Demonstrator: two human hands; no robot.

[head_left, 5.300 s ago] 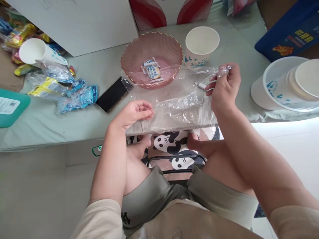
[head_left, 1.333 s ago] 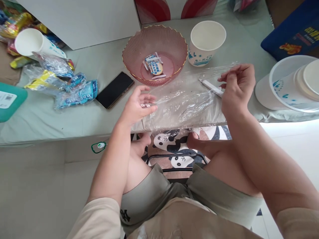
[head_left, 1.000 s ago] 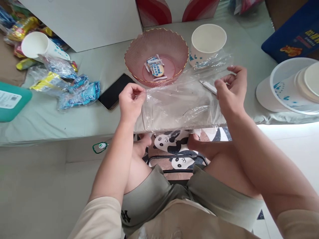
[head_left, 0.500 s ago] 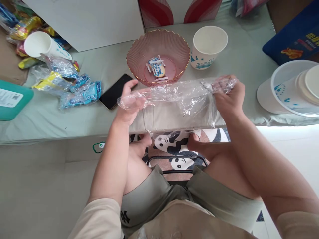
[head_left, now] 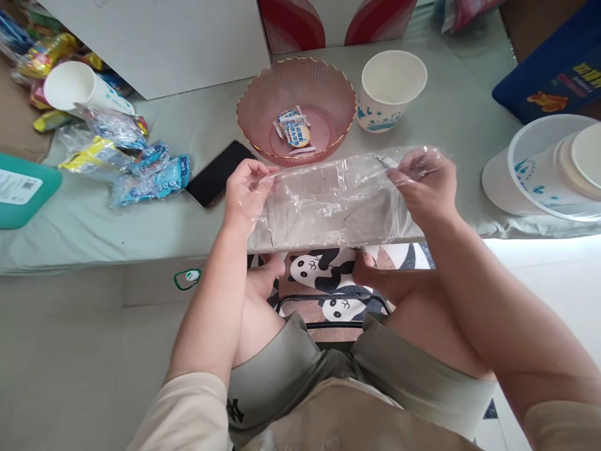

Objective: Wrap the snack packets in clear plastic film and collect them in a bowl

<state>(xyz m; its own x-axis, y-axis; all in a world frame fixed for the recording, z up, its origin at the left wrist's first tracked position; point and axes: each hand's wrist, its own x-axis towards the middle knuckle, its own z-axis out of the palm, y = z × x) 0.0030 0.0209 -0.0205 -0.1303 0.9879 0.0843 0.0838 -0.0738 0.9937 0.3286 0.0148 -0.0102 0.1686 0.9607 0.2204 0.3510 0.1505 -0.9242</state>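
A clear plastic bag (head_left: pixel 328 200) is stretched between my two hands over the front edge of the cloth-covered surface. My left hand (head_left: pixel 246 191) pinches its left end. At the other end, my right hand (head_left: pixel 429 181) grips the film, which wraps partly over the fingers. Just behind the bag stands a pink ribbed bowl (head_left: pixel 258 113) with a gold wavy rim. Small wrapped snacks (head_left: pixel 295 130) lie in its bottom. To the bowl's right is a white paper cup (head_left: pixel 392 88) with blue print, upright.
A black phone (head_left: pixel 220 172) lies left of the bowl. Further left are crumpled snack packets (head_left: pixel 150 175), a tipped paper cup (head_left: pixel 77 91) and a green container (head_left: pixel 28 191). At right stands a translucent bucket (head_left: pixel 502 172) holding stacked cups. A white box (head_left: pixel 164 44) stands behind.
My left hand's fingers have closed from spread to a pinch on the bag. The bag, bunched before, is now drawn out flatter and hangs wider.
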